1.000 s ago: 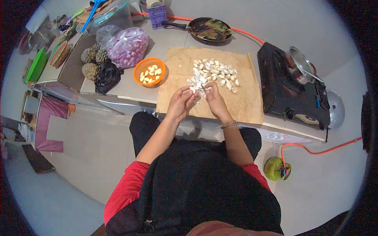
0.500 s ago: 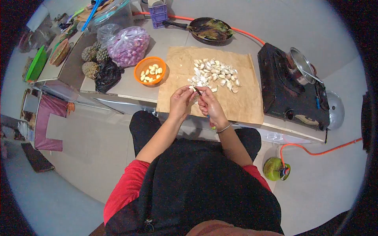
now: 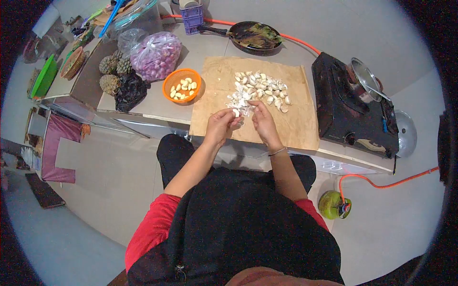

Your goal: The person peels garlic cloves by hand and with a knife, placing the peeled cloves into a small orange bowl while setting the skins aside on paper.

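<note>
My left hand [image 3: 220, 127] pinches a pale garlic clove [image 3: 235, 113] between thumb and fingers at the front of the brown paper. Just to its right, my right hand [image 3: 265, 125] is closed, thumb and forefinger together beside white garlic skins [image 3: 243, 101]; what it grips is hidden. No knife blade shows now. Beyond the hands lies a pile of unpeeled garlic cloves [image 3: 265, 86] on the brown paper [image 3: 214, 95]. To the left, an orange basket [image 3: 198, 88] holds several peeled cloves [image 3: 182, 90].
A black gas stove [image 3: 329, 105] with a metal pot [image 3: 365, 78] stands at the right. Behind the paper is a frying pan [image 3: 255, 45]. At the left are a bag of shallots [image 3: 155, 57], a black plastic bag [image 3: 130, 93] and several knobbly fruits [image 3: 110, 84].
My right hand has moved away from my left, slightly right and up toward the skins. The dark knife blade it held is out of sight. My left hand stays nearly in place with the clove.
</note>
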{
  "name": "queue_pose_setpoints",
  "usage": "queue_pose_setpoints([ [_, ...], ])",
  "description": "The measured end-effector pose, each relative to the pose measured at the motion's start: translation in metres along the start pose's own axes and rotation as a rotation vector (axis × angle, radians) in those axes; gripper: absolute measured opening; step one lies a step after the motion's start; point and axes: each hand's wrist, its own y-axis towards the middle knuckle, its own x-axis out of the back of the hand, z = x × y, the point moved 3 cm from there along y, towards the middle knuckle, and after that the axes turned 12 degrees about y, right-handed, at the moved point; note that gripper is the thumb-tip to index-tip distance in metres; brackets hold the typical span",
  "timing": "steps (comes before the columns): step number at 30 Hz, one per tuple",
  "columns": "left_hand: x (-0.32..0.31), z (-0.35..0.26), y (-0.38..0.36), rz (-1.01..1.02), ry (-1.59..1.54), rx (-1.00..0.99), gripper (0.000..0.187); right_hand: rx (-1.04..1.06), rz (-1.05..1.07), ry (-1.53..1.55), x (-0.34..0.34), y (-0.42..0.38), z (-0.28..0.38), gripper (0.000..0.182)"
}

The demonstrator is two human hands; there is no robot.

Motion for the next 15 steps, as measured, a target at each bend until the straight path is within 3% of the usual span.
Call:
queue_pose_setpoints([
  [2,0.002,0.004,0.005,0.014,-0.067,-0.032,0.018,0.03,-0.039,-0.024,0.009,0.003,0.003,0.031],
  [6,0.002,0.0,0.005,-0.035,-0.209,0.073,0.019,-0.077,0.15,-0.013,-0.013,-0.017,0.025,0.03],
  [8,0.011,0.011,0.015,0.082,-0.194,0.053,0.021,-0.036,0.256,0.005,-0.024,-0.022,0.024,0.029],
  [9,0.012,0.012,0.016,0.141,-0.187,0.043,0.022,0.05,0.239,-0.076,-0.028,-0.023,0.026,0.027],
  [12,0.013,0.017,0.018,0.119,-0.268,0.1,0.021,0.048,0.229,-0.19,-0.024,-0.02,0.019,0.029],
  [15,0.013,0.014,0.014,0.09,-0.294,0.187,0.021,-0.05,0.219,-0.155,-0.024,-0.021,0.024,0.028],
])
